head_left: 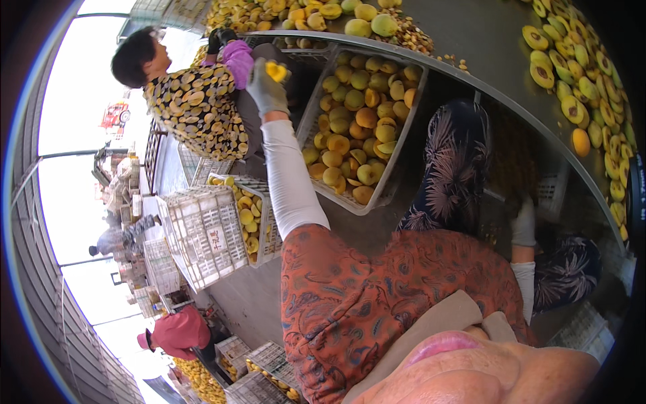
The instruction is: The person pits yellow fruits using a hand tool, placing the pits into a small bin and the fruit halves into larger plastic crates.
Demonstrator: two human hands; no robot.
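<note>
My left hand [267, 86], in a grey glove below a white sleeve, is raised at the upper left, closed on a yellow fruit half [276, 71]. Beside it, a white plastic crate [371, 209] holds yellow and green apricot-like fruit [353, 126], some in halves. Low under the metal table's rim [509, 96], at the right, is my gloved right hand [523, 214]. Its fingers are blurred and dark, next to a brown, blurred mass [515, 156]; whether it holds anything cannot be told. Many halved fruits [580, 76] and a pile of pits [404, 33] lie on the tabletop.
A co-worker in a patterned top [197, 106] sits close beyond my left hand. White crates [202, 237], some with fruit, stand at the left and bottom. Another person in a red top [181, 331] is farther off. My knee [454, 161] is beside the fruit crate.
</note>
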